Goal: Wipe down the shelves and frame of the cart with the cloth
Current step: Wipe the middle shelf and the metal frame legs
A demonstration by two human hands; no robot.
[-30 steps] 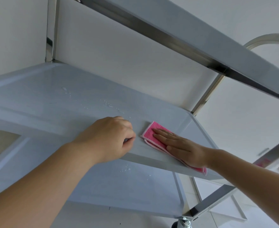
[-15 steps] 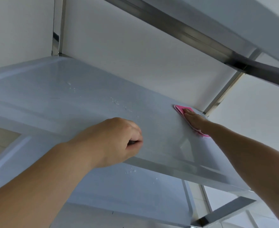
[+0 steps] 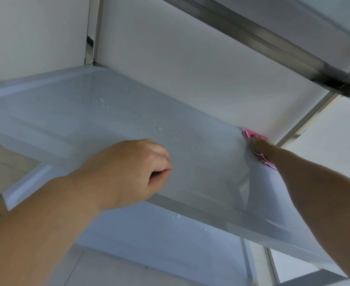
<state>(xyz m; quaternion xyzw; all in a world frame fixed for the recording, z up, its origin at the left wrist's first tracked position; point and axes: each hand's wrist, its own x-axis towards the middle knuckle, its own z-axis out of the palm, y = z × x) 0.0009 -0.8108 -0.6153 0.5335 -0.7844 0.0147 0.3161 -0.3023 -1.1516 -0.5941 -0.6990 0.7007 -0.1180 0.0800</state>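
Note:
The cart's middle shelf (image 3: 87, 124) is a pale steel tray with water drops on it. A pink cloth (image 3: 250, 133) lies flat at the shelf's far right corner, mostly hidden under my right hand (image 3: 260, 145), whose straight fingers press it down. My left hand (image 3: 133, 170) grips the shelf's near front edge, fingers curled under the rim. The lower shelf (image 3: 149, 240) shows beneath, also with a few drops.
The top shelf's steel underside (image 3: 273, 34) runs overhead at the upper right. Upright steel posts stand at the back left (image 3: 91, 38) and back right (image 3: 306, 116). A white wall is behind the cart, and floor tiles show below.
My right hand has slid the pink cloth from the shelf's near front edge across to the far right corner. My left hand has kept its grip on the front edge.

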